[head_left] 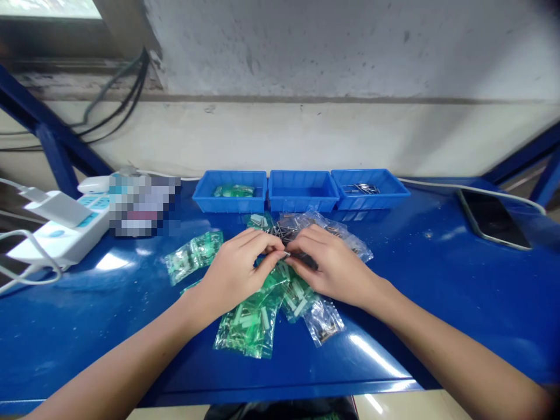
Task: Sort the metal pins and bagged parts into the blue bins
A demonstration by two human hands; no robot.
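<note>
Small piece (287,254) clamped in fingers (268,266) of left hand (238,265), right hand (332,261); both angled inward

Workshop: blue bench (420,251), small-parts bins (301,203), bagged hardware (249,329) (wall (328,52) stained).

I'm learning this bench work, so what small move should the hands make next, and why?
Probably steady the small pale piece with the left hand while the right hand adjusts it. The fingertips of both hands meet around it, over a spread of plastic bags, so a slip might lose it there. It's too small to identify.
</note>
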